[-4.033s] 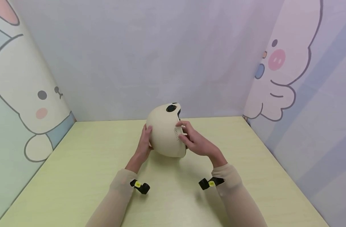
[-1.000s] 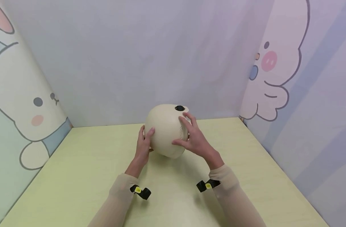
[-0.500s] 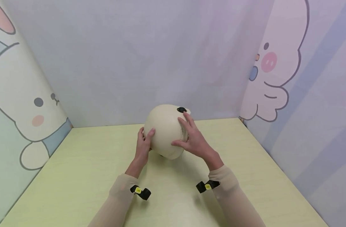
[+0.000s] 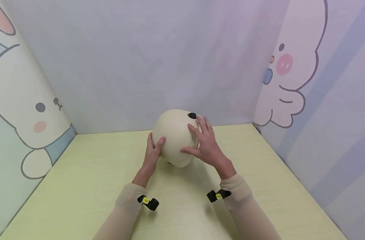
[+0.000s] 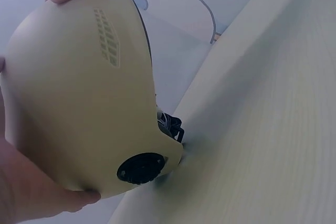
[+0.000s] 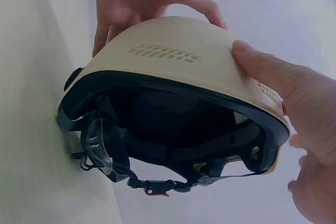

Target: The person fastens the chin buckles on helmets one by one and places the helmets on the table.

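Observation:
A cream helmet [image 4: 173,136], tilted on its side, is held between my hands over the table. My left hand [image 4: 151,154] grips its left side, thumb on the shell, other fingers partly hidden behind. My right hand [image 4: 207,145] is at the other side, thumb and index finger spread around the small vent holes [image 4: 191,140]; the other fingers extend upward near the rim. A round black disc [image 5: 142,168] sits on the shell in the left wrist view. The right wrist view shows the dark lining [image 6: 168,111] and a chin strap [image 6: 173,184] with a red tab. Contact with the table cannot be told.
The pale yellow-green table [image 4: 80,186] extends around both arms. A grey-lilac backdrop [image 4: 158,60] stands behind it. Side panels carry a printed rabbit [image 4: 23,90] on the left and a pink-snouted character [image 4: 296,63] on the right. Black wrist cameras [image 4: 152,204] are strapped to the sleeves.
Compared with four seconds ago, the helmet has turned so more of its shell faces me. In the last half second, my right hand's outer fingers have straightened and lifted. The left hand keeps its grip.

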Motion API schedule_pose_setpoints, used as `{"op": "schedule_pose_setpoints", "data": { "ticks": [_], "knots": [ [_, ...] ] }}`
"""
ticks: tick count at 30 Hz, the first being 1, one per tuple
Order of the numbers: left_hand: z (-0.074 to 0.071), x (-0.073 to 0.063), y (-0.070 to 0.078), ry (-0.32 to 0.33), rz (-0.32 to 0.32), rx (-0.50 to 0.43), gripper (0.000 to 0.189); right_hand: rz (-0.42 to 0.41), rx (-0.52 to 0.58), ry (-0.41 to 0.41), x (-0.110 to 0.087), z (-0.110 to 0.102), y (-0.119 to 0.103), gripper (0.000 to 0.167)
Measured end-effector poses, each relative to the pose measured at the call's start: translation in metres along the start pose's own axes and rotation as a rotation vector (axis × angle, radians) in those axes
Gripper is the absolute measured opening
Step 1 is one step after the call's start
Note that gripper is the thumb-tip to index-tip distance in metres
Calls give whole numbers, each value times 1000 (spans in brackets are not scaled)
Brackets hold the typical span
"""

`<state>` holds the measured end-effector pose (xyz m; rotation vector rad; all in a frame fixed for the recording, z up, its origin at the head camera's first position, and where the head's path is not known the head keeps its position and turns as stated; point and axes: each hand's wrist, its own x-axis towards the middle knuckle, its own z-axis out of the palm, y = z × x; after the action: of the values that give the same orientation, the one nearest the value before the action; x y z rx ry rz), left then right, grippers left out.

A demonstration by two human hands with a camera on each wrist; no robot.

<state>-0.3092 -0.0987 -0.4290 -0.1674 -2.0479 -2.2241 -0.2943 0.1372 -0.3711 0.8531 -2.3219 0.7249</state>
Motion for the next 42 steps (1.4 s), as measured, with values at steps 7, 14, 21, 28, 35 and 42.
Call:
{"op": "schedule_pose_setpoints", "data": {
  "ticks": [7,14,21,28,35,42],
  "knots": [
    [0,0,2,-13,-32,30,92,-3,84,-88,3,4,0,96],
    [2,0,2,-8,-92,3,90,-39,39,-71,4,5,2,103],
    [4,0,0,-13,-110,-21,94,-73,-50,-39,4,6,3,113],
    [6,-3,2,1,-112,15,95,-36,-51,-9,2,7,2,109],
    [6,-3,2,-27,-99,34,91,36,-13,-40,0,4,1,110],
    [6,-1,2,-30,-87,49,90,67,4,-66,2,1,2,106]
  ]
}}
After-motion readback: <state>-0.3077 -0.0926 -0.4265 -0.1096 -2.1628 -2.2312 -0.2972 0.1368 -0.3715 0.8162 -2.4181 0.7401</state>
